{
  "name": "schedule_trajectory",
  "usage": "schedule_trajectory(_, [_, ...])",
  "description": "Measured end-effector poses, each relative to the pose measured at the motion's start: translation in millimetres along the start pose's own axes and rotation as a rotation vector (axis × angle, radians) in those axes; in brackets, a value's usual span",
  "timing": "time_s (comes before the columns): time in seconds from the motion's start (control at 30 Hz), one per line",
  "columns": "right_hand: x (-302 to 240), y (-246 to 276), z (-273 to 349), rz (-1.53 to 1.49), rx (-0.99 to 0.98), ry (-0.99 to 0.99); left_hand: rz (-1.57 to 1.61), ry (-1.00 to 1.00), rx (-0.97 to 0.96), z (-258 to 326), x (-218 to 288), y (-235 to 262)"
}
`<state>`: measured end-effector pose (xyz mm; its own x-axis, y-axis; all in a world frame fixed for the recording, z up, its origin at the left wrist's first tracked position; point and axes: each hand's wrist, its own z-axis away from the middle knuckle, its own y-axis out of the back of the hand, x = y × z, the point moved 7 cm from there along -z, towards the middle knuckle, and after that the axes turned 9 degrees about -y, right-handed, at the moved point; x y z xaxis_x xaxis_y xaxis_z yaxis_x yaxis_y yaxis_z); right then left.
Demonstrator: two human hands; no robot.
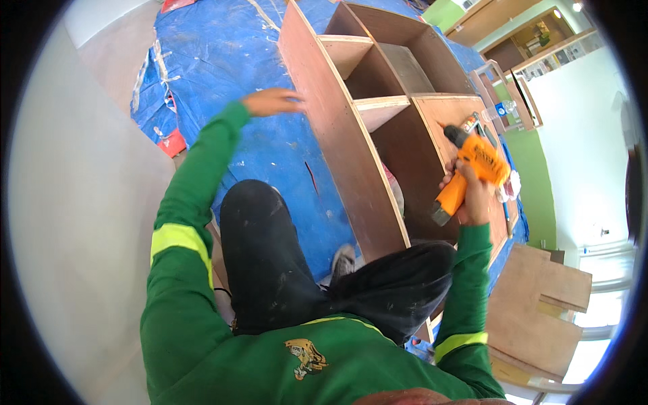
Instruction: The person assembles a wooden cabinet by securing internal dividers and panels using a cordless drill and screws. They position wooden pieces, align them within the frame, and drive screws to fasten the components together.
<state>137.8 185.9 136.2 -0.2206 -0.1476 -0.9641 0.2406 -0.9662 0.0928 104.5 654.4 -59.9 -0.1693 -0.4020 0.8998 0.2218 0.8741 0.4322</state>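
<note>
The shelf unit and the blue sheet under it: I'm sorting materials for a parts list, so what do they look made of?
The shelf unit looks like plywood or a similar board: brown, matte faces with paler raw edges. The blue sheet looks like a woven plastic tarpaulin, slightly glossy, creased and smeared with white. The drill in the right hand has an orange, probably plastic, body.

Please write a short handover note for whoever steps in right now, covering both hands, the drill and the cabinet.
Left hand: open, resting at the outer edge of the plywood cabinet's long side panel.
Right hand: gripping the orange drill by its handle, held above the cabinet's lower compartment, bit pointing away from the person and not touching wood.
Cabinet: lying on the blue tarp, open face up, shelves and dividers already fitted.
Spare plywood boards are stacked to the right.
Done: carcass assembled.
Left: cannot tell which joints need drilling; no screws are visible.
</note>
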Motion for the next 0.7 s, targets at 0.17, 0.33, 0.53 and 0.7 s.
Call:
schedule_trajectory(0.17, [-104.9,-68.8,-64.5,0.664,-0.232,0.245,-0.593,0.730,0.604,243.6,-259.2,23.2])
schedule_trajectory(0.33, [-152.4,-124.2,-189.1,1.010,-0.342,0.211,-0.592,0.933,0.742,290.5,-286.0,-119.1])
schedule_trajectory(0.53, [-175.6,-235.6,-340.4,1.285,-0.382,0.243,-0.770,1.021,0.851,303.8,-290.0,-173.5])
schedule_trajectory(0.7, [-159.8,-279.0,-441.1,1.340,-0.312,0.288,-0.900,1.002,0.877,288.2,-266.1,-174.8])
